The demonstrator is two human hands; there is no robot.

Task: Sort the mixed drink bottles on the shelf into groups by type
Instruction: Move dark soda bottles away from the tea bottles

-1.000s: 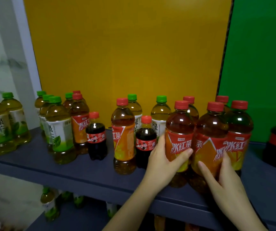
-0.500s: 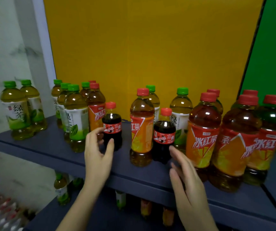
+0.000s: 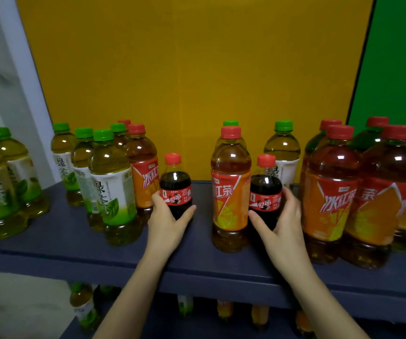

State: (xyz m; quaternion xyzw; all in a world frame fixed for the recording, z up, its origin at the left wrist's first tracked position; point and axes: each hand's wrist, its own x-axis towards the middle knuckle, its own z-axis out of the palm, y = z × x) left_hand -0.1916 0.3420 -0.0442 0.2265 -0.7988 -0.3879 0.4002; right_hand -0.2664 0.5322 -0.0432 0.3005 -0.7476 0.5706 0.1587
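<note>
Cola bottle (image 3: 175,182), red label, clamped in left hand (image 3: 165,226) grip; second cola (image 3: 265,189) in right hand (image 3: 282,231).

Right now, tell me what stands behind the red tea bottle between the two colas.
Only a green cap shows, just above the red tea bottle. The bottle beneath it is covered, so its label cannot be read.

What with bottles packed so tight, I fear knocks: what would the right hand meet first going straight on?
The right hand grips a small cola bottle; pushed straight back, they would probably meet the green-capped tea bottle behind it, though the gap is unclear.
</note>
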